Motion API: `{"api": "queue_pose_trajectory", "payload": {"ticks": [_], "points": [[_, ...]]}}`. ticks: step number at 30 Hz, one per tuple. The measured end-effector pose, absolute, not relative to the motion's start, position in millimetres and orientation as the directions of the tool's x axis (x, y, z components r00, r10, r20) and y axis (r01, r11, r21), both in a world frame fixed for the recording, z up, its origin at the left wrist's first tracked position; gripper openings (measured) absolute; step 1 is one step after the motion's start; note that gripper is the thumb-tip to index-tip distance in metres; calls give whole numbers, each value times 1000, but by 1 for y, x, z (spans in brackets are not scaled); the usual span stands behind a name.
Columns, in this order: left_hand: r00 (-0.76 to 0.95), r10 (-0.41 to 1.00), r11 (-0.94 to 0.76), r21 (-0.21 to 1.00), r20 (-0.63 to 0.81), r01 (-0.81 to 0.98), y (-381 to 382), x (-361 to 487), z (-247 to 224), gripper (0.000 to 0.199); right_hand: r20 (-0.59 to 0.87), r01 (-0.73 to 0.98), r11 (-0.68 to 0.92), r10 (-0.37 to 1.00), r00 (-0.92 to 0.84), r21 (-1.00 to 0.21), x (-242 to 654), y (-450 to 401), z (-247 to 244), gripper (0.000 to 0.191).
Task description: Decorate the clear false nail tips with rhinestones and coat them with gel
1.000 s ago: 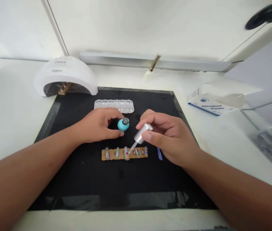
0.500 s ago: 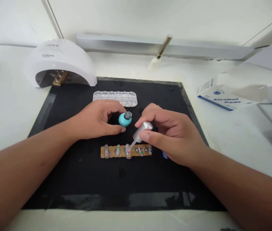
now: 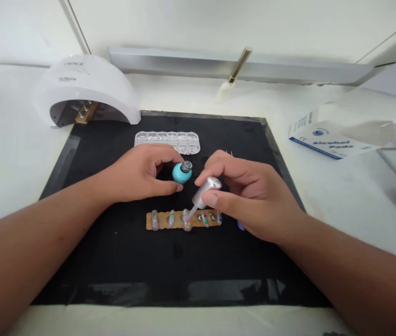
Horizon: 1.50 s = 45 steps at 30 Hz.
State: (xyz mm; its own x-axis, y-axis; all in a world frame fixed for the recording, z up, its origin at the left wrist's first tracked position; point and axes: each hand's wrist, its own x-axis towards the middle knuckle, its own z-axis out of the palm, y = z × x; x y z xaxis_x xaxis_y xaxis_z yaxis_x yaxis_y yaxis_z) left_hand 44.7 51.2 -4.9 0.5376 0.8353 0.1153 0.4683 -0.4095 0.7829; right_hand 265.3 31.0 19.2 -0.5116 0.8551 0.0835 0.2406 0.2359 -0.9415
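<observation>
My left hand [image 3: 149, 173] curls round an open turquoise polish bottle [image 3: 181, 173], which stands upright on the black mat [image 3: 114, 261]. Between the thumb and fingers of my right hand [image 3: 246, 191] is a silver brush cap [image 3: 207, 192], tilted down to the left. Its bristles touch the middle nail tip [image 3: 186, 220], which is clear and carries coloured gems. That tip sits on a tan strip [image 3: 163, 220] along with several other gem-covered nail tips. Behind my left hand lies a clear compartment case [image 3: 168, 136] of small gems, partly covered by the fingers.
A white nail lamp [image 3: 93, 84] stands at the back left, a wooden strip [image 3: 86, 113] inside its opening. A white bottle with a gold-banded cap [image 3: 225, 92] stands at the back. On the right is an alcohol pads box [image 3: 323, 140].
The view has shifted very slightly. Both hands, the bottle and the brush keep almost the same places, with the brush still on the middle nail tip.
</observation>
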Motion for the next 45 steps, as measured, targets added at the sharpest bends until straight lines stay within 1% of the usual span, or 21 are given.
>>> {"api": "queue_pose_trajectory", "payload": {"ticks": [4,7,9,13,19,24,28,31,34,38,41,45], "points": [[538,833,-422,775,126,471,52,45,-5,17,101,289,267,869,-484,-919,265,33,18,9],[540,831,-429,772,134,470,51,44,-5,17,93,311,251,891,-443,-917,265,35,18,9],[542,830,-428,775,133,465,51,44,-5,16,87,289,226,901,-426,-930,264,36,18,10],[537,833,-424,776,133,466,51,43,-5,17,69,246,196,893,-445,-949,265,33,19,10],[533,835,-424,777,136,466,51,44,-5,17,74,281,232,875,-478,-931,265,32,18,10],[548,824,-444,769,148,460,51,43,-6,16,99,321,257,895,-435,-911,265,37,17,10],[542,829,-429,778,137,459,51,43,-6,16,86,284,221,904,-420,-933,264,38,17,11],[545,827,-432,780,141,453,52,43,-6,17,66,256,198,893,-444,-946,264,36,17,11],[544,826,-439,772,145,460,52,43,-6,17,42,276,193,881,-471,-941,264,35,17,12],[539,831,-431,776,142,460,52,43,-7,16,43,314,199,897,-441,-928,264,38,16,13],[535,835,-416,783,128,462,51,43,-6,16,62,288,199,904,-424,-937,264,41,16,12],[534,838,-399,791,110,463,51,44,-5,17,118,180,212,898,-425,-961,264,39,18,7]]}}
